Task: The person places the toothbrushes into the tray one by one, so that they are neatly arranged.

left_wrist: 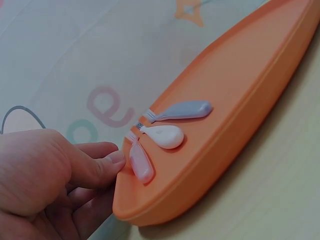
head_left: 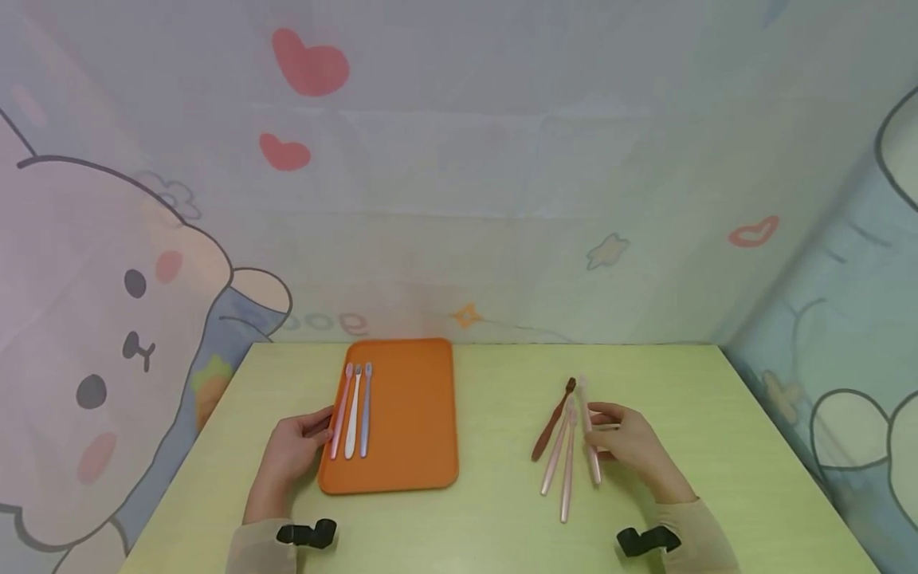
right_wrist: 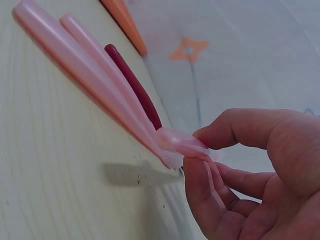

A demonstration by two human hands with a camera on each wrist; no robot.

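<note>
My left hand [head_left: 292,448] grips the left rim of an orange tray [head_left: 412,414], thumb on top in the left wrist view. Along the tray's left side lie a pink toothbrush [head_left: 342,410], a white toothbrush [head_left: 353,418] and a lavender toothbrush [head_left: 366,414], roughly parallel. On the right, my right hand [head_left: 631,438] pinches a pale pink toothbrush [right_wrist: 175,141] between thumb and fingers, above the table in the right wrist view. Just left of it, two more pink toothbrushes [head_left: 567,478] and a dark red-brown toothbrush [head_left: 552,422] lie fanned out, heads close together.
The pale yellow-green table [head_left: 495,446] runs back to a cartoon-printed cloth [head_left: 459,199]. Table surface separates the tray from the loose toothbrushes. Black straps [head_left: 308,533] sit on both wrists.
</note>
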